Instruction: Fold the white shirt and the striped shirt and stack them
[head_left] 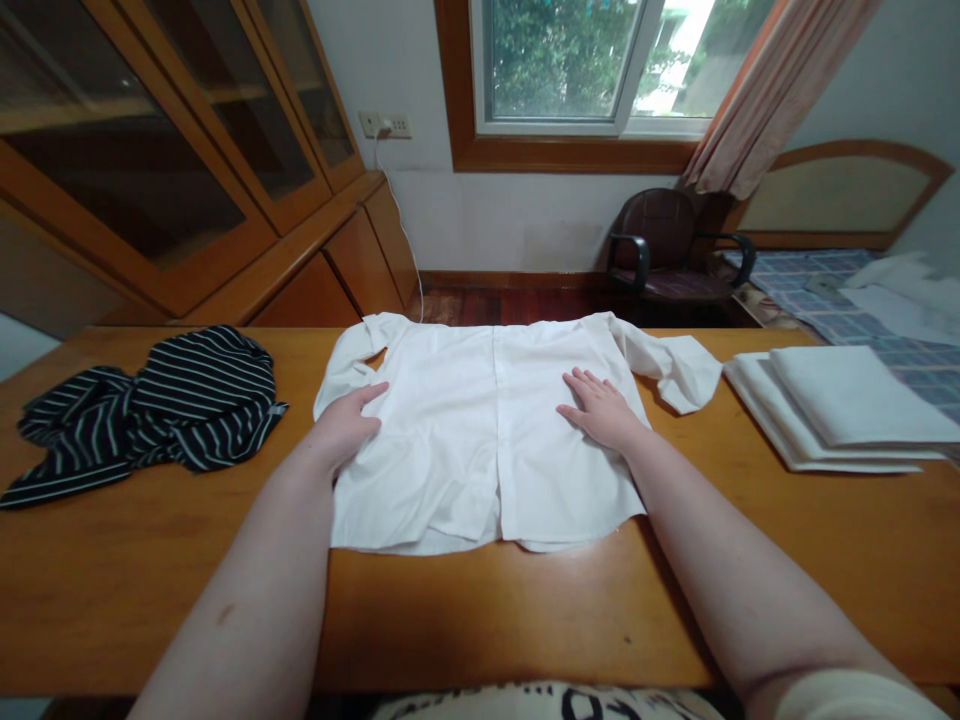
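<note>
Squarely at the middle of the far edge of the table (525,620), a white shirt (450,430) was laid out, front up, its hem set well back from the near edge. Both forearms were stretched forward over the near edge and angled inward. The right hand (600,408) was placed palm down on the shirt, opened flat with the fingers parted and nothing gripped. The left hand (349,425) was turned on its side at the shirt's left border, one digit pointed over the fabric; the rest of its fingers were partly hidden, so whether any cloth was pinched cannot be told. Near the far left corner a black striped cloth (202,385) was left bunched. Towards the right end, folded white cloths (847,400) were stacked, just beside the shirt's right sleeve (682,370).
</note>
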